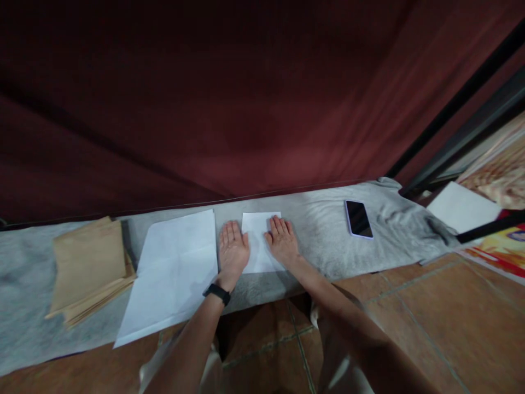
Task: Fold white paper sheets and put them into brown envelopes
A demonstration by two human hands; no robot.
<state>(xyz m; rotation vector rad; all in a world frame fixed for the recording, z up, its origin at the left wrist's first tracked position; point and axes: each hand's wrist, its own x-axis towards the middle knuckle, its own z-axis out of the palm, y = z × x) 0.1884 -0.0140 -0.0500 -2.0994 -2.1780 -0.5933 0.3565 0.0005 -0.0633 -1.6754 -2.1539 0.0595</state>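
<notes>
On a grey cloth (320,241) spread over a tiled floor (410,306), two hands press flat on one small white sheet (257,241). Left hand (232,251), with a black band (216,293) at the wrist, lies palm down on the sheet's left edge, fingers straight and together, gripping nothing. Right hand (282,241) lies palm down on the sheet's right edge, fingers likewise extended and slack. The sheet rests at the centre of the cloth, between the two hands and close to the red curtain (246,98) behind. Just left of it lies one larger white sheet (172,273), its near corner overhanging the cloth. Farther left sits one stack of brown paper (88,268); the number of leaves cannot be told. One dark phone (359,219) lies face up, well to the right.
</notes>
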